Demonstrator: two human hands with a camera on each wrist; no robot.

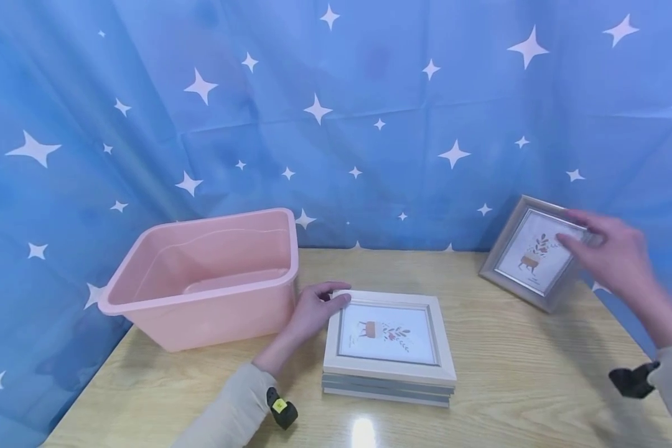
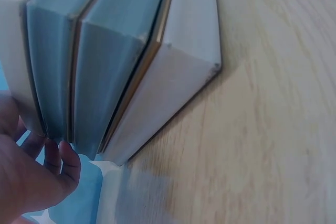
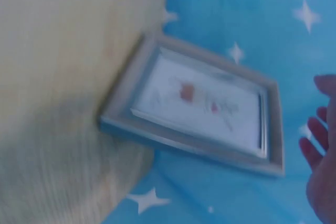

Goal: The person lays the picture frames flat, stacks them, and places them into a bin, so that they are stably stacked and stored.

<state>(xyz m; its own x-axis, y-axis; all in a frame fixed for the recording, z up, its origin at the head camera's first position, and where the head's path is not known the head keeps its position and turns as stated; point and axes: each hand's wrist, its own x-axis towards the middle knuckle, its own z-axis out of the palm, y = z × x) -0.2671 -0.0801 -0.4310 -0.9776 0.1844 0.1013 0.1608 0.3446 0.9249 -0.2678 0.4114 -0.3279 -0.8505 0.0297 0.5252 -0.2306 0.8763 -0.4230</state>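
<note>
A stack of picture frames (image 1: 389, 367) lies on the table, a cream one on top above grey and white ones. My left hand (image 1: 320, 307) rests at its far left corner, thumb on the top frame. In the left wrist view the loosely bent fingers (image 2: 68, 163) touch the stack's side. A grey-brown picture frame (image 1: 512, 274) with a plant print stands tilted at the back right. My right hand (image 1: 616, 249) is at its upper right edge, thumb and fingers spread. In the blurred right wrist view, a gap shows between that hand (image 3: 321, 156) and the frame.
A pink plastic bin (image 1: 218, 317) stands left of the stack, with nothing visible inside. Behind the wooden table (image 1: 403, 267) hangs a blue curtain (image 1: 369, 149) with white stars. The table's right edge runs close to the tilted frame.
</note>
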